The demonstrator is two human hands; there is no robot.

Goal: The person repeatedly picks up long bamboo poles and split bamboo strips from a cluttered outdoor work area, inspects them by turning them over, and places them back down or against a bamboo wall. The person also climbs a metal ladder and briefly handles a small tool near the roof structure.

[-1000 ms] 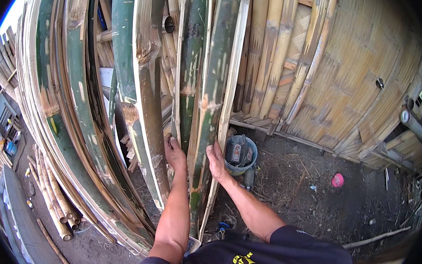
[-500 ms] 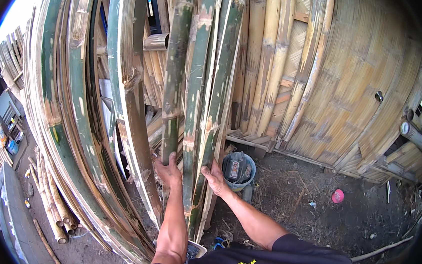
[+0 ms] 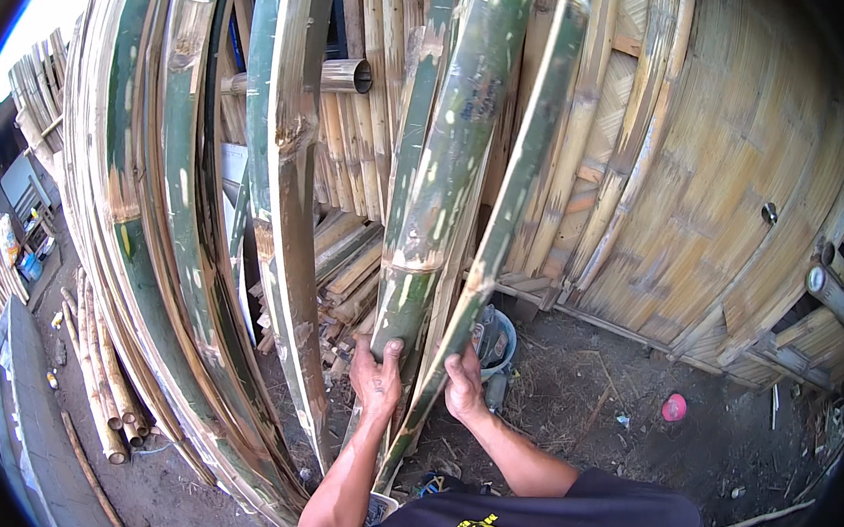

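Head view, read from the left: a heap of short bamboo poles (image 3: 96,376) lies on the ground beside a grey concrete ledge (image 3: 23,409), and small coloured packages (image 3: 17,248) sit further back by the rim, too small and bent by the lens to tell apart. Next stand tall split bamboo slats (image 3: 146,209), green outside and pale inside, leaning and curving out of frame at the top. Behind them a white rectangular sheet (image 3: 233,162) shows between slats; whatever is on it cannot be read.

At centre the left hand (image 3: 376,378) is clamped around the lower part of a green bamboo half-pole (image 3: 446,165), fingers wrapped over its edge just below a joint ring. The pole rises upright from the hand, its top cut off by the frame. Just to its right, the right hand (image 3: 464,383) grips a thinner green bamboo strip (image 3: 519,192), closed on its lower end; the strip leans slightly rightward and touches the thicker pole near the hands. The feet of both pieces are hidden behind the forearms.

Behind the right hand a blue-rimmed bucket (image 3: 504,333) stands on the dirt, partly hidden. Further right a small pink round object (image 3: 673,408) lies on the soil before a woven bamboo wall (image 3: 710,188).
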